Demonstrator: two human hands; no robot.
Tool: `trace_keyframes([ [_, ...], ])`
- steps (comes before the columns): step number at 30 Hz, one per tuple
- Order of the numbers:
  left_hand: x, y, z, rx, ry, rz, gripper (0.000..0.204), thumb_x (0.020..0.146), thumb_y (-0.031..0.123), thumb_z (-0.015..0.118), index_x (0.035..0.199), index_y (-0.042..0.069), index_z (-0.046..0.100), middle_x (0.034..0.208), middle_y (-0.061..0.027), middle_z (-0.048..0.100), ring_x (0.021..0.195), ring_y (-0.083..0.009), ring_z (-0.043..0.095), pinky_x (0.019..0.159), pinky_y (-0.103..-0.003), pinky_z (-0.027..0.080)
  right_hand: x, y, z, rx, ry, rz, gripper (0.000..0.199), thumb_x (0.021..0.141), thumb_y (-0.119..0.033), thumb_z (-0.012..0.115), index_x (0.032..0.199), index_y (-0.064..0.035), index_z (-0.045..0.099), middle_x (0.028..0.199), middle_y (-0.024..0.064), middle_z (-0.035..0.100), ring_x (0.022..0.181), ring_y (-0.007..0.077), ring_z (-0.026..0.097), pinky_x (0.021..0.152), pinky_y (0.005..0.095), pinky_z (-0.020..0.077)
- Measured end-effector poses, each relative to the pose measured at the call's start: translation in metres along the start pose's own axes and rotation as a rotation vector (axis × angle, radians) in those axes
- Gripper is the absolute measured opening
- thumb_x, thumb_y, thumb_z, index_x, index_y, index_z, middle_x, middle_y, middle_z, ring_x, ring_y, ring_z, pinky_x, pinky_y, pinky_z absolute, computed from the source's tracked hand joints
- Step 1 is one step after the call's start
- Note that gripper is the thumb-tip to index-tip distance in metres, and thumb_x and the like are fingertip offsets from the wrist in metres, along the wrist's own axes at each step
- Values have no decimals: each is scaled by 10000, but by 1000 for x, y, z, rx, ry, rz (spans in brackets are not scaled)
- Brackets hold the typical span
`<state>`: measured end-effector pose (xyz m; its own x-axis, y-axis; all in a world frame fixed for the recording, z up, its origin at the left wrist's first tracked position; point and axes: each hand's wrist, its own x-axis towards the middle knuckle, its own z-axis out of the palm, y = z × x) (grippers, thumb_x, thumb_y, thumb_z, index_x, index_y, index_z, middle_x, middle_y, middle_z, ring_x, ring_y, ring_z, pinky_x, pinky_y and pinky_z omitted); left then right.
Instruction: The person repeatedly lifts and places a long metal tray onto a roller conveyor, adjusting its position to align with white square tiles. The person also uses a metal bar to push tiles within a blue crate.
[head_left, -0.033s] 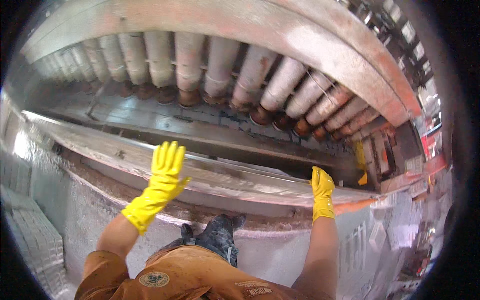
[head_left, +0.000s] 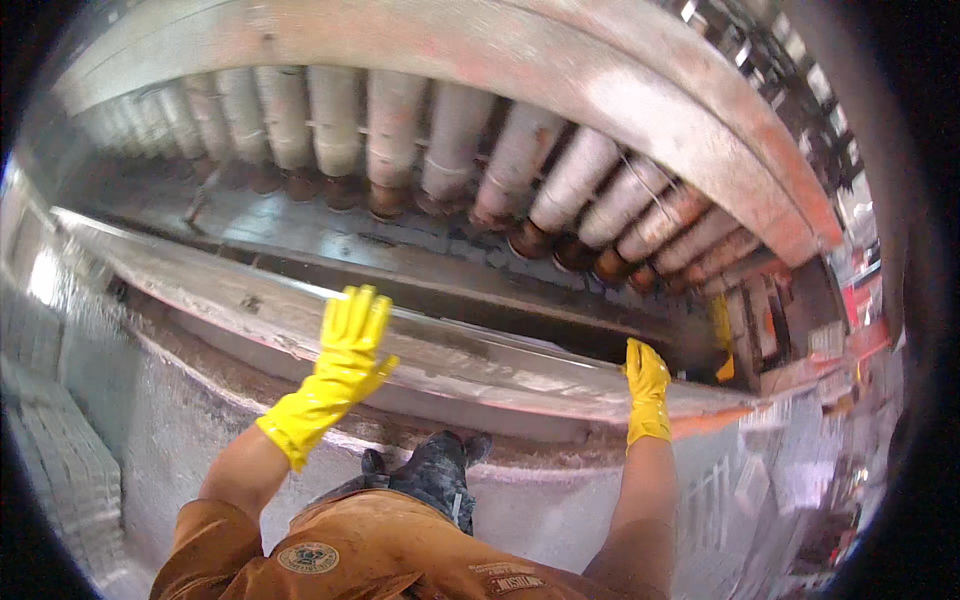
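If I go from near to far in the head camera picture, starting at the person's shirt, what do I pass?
Brown shirt → dusty boot → yellow-gloved left hand and right hand on the metal ledge → dark gap → row of pale cylinders → big curved metal beam.

Head camera looks steeply down, close above the hands (head_left: 345, 350).

Right hand (head_left: 647, 385) fingers curl over ledge (head_left: 520, 365), tips hidden; roller row (head_left: 520, 165) far ends blurred; boot (head_left: 435, 470) partly hidden.
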<state>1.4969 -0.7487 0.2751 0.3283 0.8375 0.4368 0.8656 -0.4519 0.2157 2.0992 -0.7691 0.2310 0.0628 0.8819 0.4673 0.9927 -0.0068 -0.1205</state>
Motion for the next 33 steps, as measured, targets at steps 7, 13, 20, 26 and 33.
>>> trace_keyframes([
  [7,-114,-48,31,-380,-361,-84,818,922,500,765,1547,46,496,1585,-277,485,1475,-430,458,1221,-483,384,40,-117,49,-68,-113,-163,480,1023,-577,597,1211,-161,745,1041,156,783,894,390,752,794,518,593],
  [13,-432,-193,-12,62,-600,-1189,709,1025,500,579,1556,41,484,1546,-195,553,1463,-328,491,1204,-547,302,91,-332,80,125,-258,-233,565,1070,-595,440,1227,-138,733,1197,210,750,1012,441,731,872,557,579],
  [20,-733,-55,-186,593,-1333,-1462,528,1118,391,380,1617,241,469,1696,-24,409,1589,-325,324,1200,-833,30,97,-353,54,122,-331,-29,628,1035,-665,435,1119,-142,774,1069,190,781,967,412,751,847,560,591],
  [26,-654,16,-210,402,-1382,-1500,582,1115,447,352,1654,231,377,1748,-7,303,1618,-278,255,1189,-846,38,91,-357,78,136,-210,-45,601,1029,-663,464,1040,-150,776,928,187,786,856,435,752,783,548,605],
  [33,-604,-80,-248,422,-521,-1643,582,1113,410,375,1658,206,362,1753,-24,287,1617,-272,254,1202,-784,81,93,-368,55,161,-283,-69,677,1050,-672,382,1068,-127,782,996,208,777,917,458,741,839,582,580],
])
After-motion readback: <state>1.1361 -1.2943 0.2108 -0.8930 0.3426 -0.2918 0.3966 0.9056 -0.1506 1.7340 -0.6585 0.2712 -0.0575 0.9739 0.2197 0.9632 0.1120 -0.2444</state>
